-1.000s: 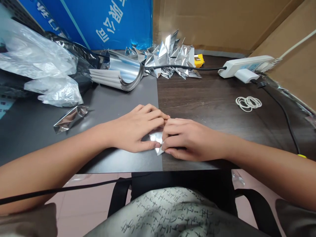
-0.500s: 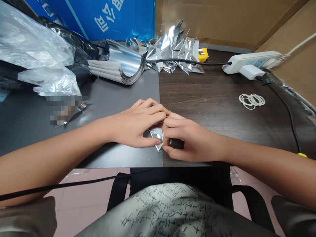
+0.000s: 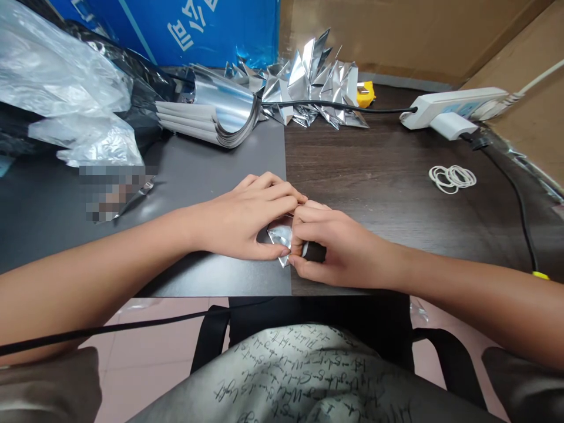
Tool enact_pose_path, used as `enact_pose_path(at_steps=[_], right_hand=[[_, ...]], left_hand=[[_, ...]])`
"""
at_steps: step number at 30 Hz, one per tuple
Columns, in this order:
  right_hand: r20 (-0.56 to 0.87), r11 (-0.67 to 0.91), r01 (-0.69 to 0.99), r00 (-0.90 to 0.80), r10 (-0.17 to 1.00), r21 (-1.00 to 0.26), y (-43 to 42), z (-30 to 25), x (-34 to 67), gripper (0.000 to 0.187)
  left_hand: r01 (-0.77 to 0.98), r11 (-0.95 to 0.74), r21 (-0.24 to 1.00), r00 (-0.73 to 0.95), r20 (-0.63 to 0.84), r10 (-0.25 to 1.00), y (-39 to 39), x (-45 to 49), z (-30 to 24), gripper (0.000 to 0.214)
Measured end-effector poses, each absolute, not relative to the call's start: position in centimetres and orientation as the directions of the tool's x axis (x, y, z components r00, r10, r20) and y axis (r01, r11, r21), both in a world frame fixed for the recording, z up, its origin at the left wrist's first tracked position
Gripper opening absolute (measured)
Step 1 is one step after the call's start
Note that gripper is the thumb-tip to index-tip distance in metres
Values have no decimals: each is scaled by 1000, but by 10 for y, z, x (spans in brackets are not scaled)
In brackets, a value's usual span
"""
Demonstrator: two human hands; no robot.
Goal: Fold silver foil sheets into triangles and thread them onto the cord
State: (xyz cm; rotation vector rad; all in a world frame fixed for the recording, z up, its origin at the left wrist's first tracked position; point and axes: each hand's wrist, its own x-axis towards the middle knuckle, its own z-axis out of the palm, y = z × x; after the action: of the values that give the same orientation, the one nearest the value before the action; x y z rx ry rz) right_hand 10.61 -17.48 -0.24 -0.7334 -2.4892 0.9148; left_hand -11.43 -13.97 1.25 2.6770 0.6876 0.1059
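A small folded silver foil sheet lies between my hands near the table's front edge, its pointed near corner showing. My left hand arches over it from the left. Its thumb presses on the near corner and its fingers reach to the far side, so it grips the sheet flat. My right hand is curled at the sheet's right side, thumb and bent fingers closed against it. Under the right palm is a dark gap with a small pale patch that I cannot make out. Both hands cover most of the sheet.
Behind stand a stack of curved silver sheets and a pile of folded silver pieces. A yellow tape measure, a white power strip and white rubber bands are to the right. Plastic bags lie left.
The view has shifted slightly. Both hands stay on the foil sheet, and the right fingers have moved a little, with a pale patch now showing beneath them.
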Motion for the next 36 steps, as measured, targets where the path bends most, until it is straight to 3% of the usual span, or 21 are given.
enact_pose_path(at_steps=[22,36], right_hand=[[241,698,310,-784,572,-646,-175,-1,106,13],[183,673,300,-817,547,-676,-168,0,109,12]], left_hand=[[448,-823,349,882,-24,470,-145,-115,13,45],[486,-817,311,855,22,517,-157,-111,7,41]])
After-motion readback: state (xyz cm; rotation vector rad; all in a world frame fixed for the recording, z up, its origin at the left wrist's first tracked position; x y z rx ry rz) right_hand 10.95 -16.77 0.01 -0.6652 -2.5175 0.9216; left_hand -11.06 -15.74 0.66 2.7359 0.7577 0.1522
